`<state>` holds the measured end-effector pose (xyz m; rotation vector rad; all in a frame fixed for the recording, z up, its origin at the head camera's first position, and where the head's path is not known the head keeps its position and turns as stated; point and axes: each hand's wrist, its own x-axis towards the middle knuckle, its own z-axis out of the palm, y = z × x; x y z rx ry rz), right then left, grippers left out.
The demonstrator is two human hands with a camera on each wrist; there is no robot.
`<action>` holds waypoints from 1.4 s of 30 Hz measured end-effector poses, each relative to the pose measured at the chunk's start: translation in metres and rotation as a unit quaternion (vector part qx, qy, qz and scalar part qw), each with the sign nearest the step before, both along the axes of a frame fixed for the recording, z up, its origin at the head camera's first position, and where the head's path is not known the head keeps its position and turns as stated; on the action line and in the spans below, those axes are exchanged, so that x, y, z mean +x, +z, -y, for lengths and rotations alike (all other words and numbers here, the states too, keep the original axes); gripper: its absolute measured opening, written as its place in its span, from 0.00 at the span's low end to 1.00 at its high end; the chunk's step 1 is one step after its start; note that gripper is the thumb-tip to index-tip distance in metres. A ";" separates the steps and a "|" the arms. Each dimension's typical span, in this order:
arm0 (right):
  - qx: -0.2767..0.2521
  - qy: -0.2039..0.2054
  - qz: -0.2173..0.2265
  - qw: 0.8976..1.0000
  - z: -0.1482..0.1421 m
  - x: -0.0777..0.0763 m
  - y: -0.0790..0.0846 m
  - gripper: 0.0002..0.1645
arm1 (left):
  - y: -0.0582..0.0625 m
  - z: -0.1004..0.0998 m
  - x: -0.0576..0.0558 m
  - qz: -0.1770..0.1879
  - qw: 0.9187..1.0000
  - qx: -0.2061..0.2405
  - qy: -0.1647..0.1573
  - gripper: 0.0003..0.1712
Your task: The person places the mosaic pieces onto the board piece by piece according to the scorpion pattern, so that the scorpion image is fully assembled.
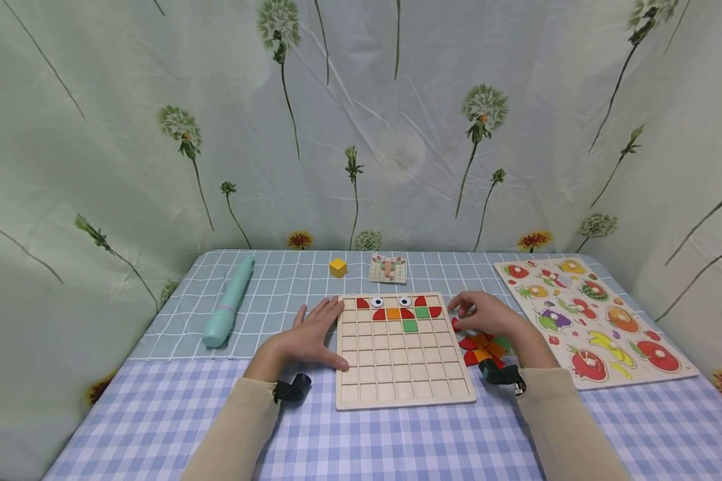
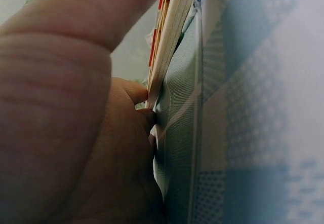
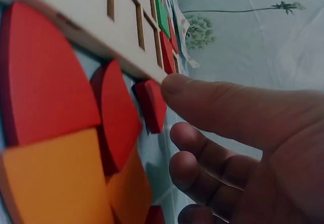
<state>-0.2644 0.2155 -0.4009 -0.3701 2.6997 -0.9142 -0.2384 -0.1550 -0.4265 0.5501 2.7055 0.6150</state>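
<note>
Board (image 1: pixel 406 364) with square cells lies flat on the surface (image 1: pixel 313 434) between the two hands I watch from my remote feed. My left hand (image 1: pixel 315 335) is spread along its near side of the board, fingers forward, thumb against the edge. My right hand (image 1: pixel 486 312) is off the opposite edge, fingers loosely bent; I see a gap between thumb and fingers, with a small red piece (image 3: pixel 152 107) just beyond the thumb tip, and I can't tell whether they touch. Below that hand I have a heap of loose pieces (image 1: pixel 481 349) in red, orange and green, overlapping beside the board. Ahead of both hands, red, orange, green and eye-marked pieces (image 1: pixel 377 302) sit in the board's far rows. Further ahead I make out a patterned card (image 1: pixel 388 268) and a yellow cube (image 1: pixel 338 268). A turquoise cylinder (image 1: pixel 227 307) lies to the left of my left hand; a fruit board (image 1: pixel 585 325) lies to the right of my right hand.
</note>
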 end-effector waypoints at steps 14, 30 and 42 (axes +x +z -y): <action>-0.002 0.002 0.014 1.000 -0.006 -0.001 -0.005 0.14 | 0.000 0.000 0.000 -0.002 1.000 0.002 0.002 0.74; -0.040 0.003 0.002 0.999 -0.005 -0.003 -0.007 0.11 | 0.001 0.000 0.000 0.002 1.000 0.000 0.001 0.74; -0.073 -0.031 0.003 0.997 -0.003 -0.005 -0.006 0.10 | 0.000 -0.001 0.000 0.000 1.000 -0.002 0.003 0.74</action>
